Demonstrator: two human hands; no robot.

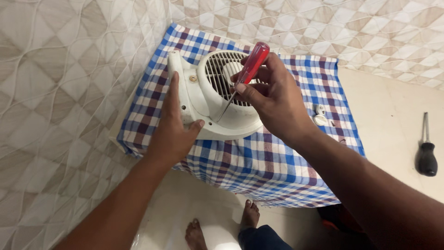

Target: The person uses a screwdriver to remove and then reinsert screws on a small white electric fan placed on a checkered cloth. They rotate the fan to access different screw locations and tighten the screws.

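Note:
A white plastic fan housing [210,122] with a round grille lies flat on a blue, red and white checked cloth [259,166]. My left hand [173,127] presses on the housing's near left corner, thumb along its front edge. My right hand [273,99] grips a screwdriver with a red handle [252,65]. Its metal shaft slants down and left, the tip touching the rim of the grille. Part of the grille is hidden behind my right hand.
Two small white parts [320,115] lie on the cloth to the right of the housing. A black-handled screwdriver [427,155] rests on the pale floor at far right. A patterned quilted surface fills the left and back. My bare feet [222,224] show below.

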